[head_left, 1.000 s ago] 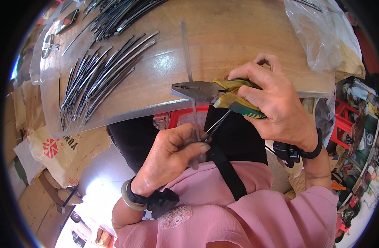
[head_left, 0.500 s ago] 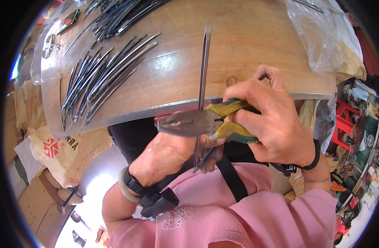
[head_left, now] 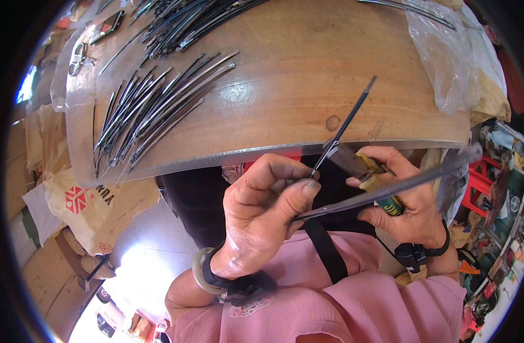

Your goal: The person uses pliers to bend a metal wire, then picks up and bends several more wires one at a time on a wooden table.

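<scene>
My left hand pinches a thin dark rod between thumb and fingers, over my lap just off the table edge. The rod slants up and to the right. From the same hand a longer dark metal strip reaches rightward, its far end smeared by motion; it crosses in front of my right hand. My right hand is wrapped round pliers with yellow and green handles. Their jaws point up-left and lie close by the rod; whether they grip it I cannot tell.
A fanned bunch of metal strips lies at the table's left, a larger pile behind it. Scissors and a dark flat object sit at the far left. Clear plastic bag at far right; red stool beyond the table.
The long strip has swung from upright to pointing right. My left hand has come up from under the pliers, showing the rod. The pliers have moved right and turned, jaws now up-left.
</scene>
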`<state>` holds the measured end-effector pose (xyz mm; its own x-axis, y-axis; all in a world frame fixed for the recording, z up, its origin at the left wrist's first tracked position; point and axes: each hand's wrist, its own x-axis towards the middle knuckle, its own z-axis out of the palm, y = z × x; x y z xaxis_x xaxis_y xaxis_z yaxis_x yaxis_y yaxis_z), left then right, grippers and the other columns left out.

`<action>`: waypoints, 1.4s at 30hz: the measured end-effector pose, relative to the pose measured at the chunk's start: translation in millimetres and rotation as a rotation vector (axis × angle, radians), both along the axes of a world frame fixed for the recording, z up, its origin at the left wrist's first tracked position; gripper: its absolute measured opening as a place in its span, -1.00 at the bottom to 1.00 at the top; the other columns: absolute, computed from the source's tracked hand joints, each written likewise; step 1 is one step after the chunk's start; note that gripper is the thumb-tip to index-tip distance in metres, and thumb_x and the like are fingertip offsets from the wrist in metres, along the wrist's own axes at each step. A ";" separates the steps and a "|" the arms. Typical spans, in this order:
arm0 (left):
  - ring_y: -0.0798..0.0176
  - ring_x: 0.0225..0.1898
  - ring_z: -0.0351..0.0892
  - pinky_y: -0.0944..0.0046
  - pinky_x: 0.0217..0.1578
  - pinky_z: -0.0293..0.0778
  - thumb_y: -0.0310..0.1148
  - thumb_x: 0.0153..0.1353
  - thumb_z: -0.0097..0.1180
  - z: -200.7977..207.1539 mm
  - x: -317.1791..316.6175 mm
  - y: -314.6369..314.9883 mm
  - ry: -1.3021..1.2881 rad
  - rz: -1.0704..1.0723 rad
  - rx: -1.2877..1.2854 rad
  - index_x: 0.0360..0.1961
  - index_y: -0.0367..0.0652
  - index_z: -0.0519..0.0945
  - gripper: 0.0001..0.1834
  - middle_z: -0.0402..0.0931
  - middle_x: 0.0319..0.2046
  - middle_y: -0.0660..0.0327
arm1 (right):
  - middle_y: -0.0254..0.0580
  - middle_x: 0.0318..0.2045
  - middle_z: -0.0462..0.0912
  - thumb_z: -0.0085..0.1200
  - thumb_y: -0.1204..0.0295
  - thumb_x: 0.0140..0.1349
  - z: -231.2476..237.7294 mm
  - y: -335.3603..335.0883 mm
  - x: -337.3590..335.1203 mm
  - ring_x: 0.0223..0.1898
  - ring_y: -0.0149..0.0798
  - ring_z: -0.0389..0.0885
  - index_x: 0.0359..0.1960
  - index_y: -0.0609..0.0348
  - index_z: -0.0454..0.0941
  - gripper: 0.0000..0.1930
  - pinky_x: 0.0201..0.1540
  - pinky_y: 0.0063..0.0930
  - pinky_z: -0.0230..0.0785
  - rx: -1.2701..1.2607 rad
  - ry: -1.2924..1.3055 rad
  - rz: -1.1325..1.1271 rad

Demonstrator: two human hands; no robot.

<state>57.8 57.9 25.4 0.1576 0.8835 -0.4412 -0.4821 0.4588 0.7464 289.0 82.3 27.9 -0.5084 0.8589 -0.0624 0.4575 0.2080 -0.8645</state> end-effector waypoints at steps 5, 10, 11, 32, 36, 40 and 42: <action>0.64 -0.49 0.33 0.59 -0.56 0.21 -0.63 0.27 0.13 5.4 -1.0 2.4 0.150 -0.012 0.017 -0.21 -0.31 0.52 -0.91 0.53 -0.47 0.31 | 0.04 -0.04 0.54 0.41 0.28 -0.03 2.3 -2.7 -8.4 -0.09 -0.01 0.60 -0.21 0.39 0.60 -0.56 -0.06 -0.28 0.44 -0.211 0.024 0.057; 0.61 -0.59 0.30 0.58 -0.60 0.18 -0.65 0.27 0.05 -0.2 -3.0 3.7 0.129 0.044 0.002 -0.25 -0.29 0.49 -0.93 0.54 -0.49 0.29 | 0.10 -0.05 0.51 0.35 0.42 -0.08 -3.8 7.7 -12.5 -0.09 0.06 0.58 -0.28 0.38 0.55 -0.64 -0.08 -0.21 0.48 0.149 -0.068 0.217; 0.60 -0.62 0.29 0.57 -0.62 0.17 -0.65 0.27 0.04 -1.4 -4.7 4.4 0.155 0.038 -0.003 -0.26 -0.29 0.49 -0.93 0.54 -0.51 0.28 | 0.11 -0.05 0.51 0.34 0.40 -0.06 -3.6 9.7 -15.4 -0.09 0.07 0.58 -0.28 0.38 0.55 -0.65 -0.07 -0.22 0.49 0.173 -0.079 0.225; 0.52 -0.77 0.19 0.51 -0.80 0.00 -0.43 0.30 0.14 -15.4 -63.6 39.5 0.508 0.237 0.119 -0.19 -0.19 0.46 -0.86 0.39 -0.62 0.32 | 0.11 -0.31 0.50 0.22 0.34 0.09 -20.1 55.1 -40.1 -0.30 0.09 0.59 -0.35 0.42 0.53 -0.70 -0.24 -0.15 0.48 0.206 0.177 0.116; 0.55 -0.63 0.24 0.55 -0.64 0.11 -0.46 0.33 0.10 -32.9 -108.3 52.4 1.048 0.312 0.366 -0.24 -0.20 0.51 -0.95 0.43 -0.55 0.34 | -0.02 -0.12 0.52 0.18 0.43 0.06 -0.5 45.4 8.1 -0.29 -0.11 0.62 -0.12 0.29 0.58 -0.68 -0.31 -0.32 0.53 0.341 -0.068 0.000; 0.35 -0.15 0.47 0.37 -0.09 0.37 -0.53 0.28 0.10 -13.9 -107.9 52.9 1.437 0.193 0.489 -0.07 -0.30 0.54 -0.80 0.52 -0.18 0.22 | 0.01 -0.16 0.49 0.11 0.59 -0.10 5.7 58.9 92.7 -0.21 -0.04 0.56 -0.27 0.32 0.58 -0.73 -0.25 -0.26 0.47 0.789 -0.562 -0.174; 0.28 -0.03 0.45 0.31 0.06 0.32 -0.58 0.22 0.11 -11.0 -101.3 61.5 1.393 0.111 0.521 -0.03 -0.32 0.53 -0.73 0.50 -0.08 0.17 | 0.02 -0.15 0.48 0.11 0.59 -0.10 -0.8 69.6 127.8 -0.19 0.03 0.55 -0.28 0.34 0.54 -0.74 -0.21 -0.24 0.47 0.859 -0.694 -0.167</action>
